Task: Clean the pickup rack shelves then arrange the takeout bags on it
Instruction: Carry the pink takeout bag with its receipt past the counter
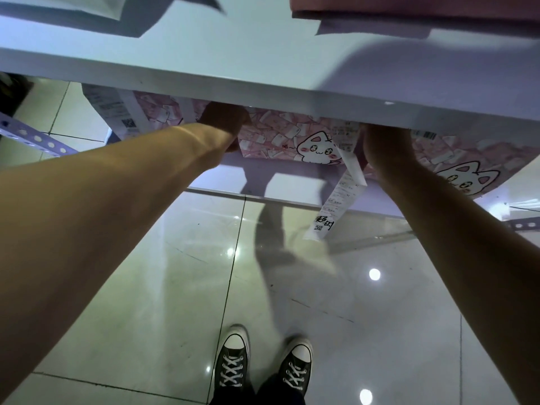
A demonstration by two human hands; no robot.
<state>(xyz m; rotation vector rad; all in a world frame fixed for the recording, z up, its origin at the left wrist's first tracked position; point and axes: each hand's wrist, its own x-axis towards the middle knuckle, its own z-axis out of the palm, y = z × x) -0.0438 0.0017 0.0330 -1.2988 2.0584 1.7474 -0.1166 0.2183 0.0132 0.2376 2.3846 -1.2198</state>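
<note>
Under top shelf (263, 80): both hands on pink bags (292, 141) on lower shelf (292, 185). Left hand (225, 121), right hand (380, 147): grip hidden (can't tell). Arranging underway; cleaning status unclear.

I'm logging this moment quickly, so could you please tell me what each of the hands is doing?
Left hand: curled on the pink cat-print paper takeout bag.
Right hand: on the same bag; grip cannot be told.

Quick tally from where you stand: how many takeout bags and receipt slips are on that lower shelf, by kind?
Pink cat-print paper takeout bags: 2
Long white printed receipt slips: 2 visible
Total: 4. The upper white shelf board hides the bag tops, so more may be tucked behind.
</note>
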